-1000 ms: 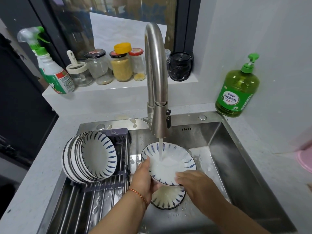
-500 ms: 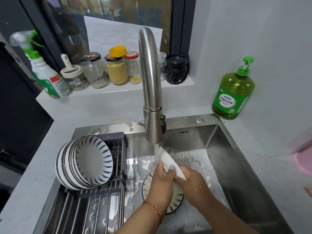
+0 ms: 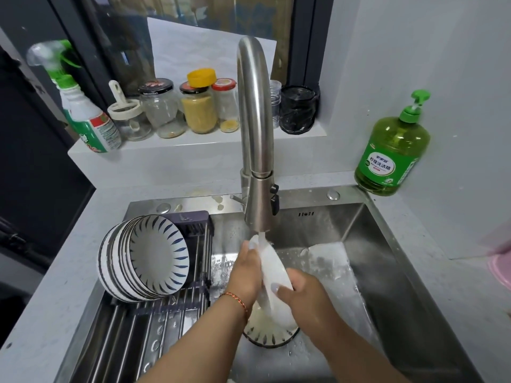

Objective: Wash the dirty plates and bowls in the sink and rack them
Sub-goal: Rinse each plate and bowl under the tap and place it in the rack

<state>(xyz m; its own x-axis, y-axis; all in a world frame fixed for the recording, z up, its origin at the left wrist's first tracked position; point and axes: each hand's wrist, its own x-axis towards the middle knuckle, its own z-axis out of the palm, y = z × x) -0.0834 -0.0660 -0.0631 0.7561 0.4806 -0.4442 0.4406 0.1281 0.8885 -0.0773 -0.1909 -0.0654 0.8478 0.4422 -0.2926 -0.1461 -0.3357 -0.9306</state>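
Filling the lower part of the view, the steel sink [image 3: 387,272] holds everything else. On its left side a drying rack [image 3: 154,322] carries a row of blue-striped bowls [image 3: 143,255] standing on edge. Water from the tap [image 3: 255,134] falls on a white bowl [image 3: 273,269] held edge-up between both hands: the left hand [image 3: 246,275] grips its left face, the right hand [image 3: 307,294] clamps its lower rim, thumb on top. Below them another striped bowl [image 3: 272,337] lies on the sink floor.
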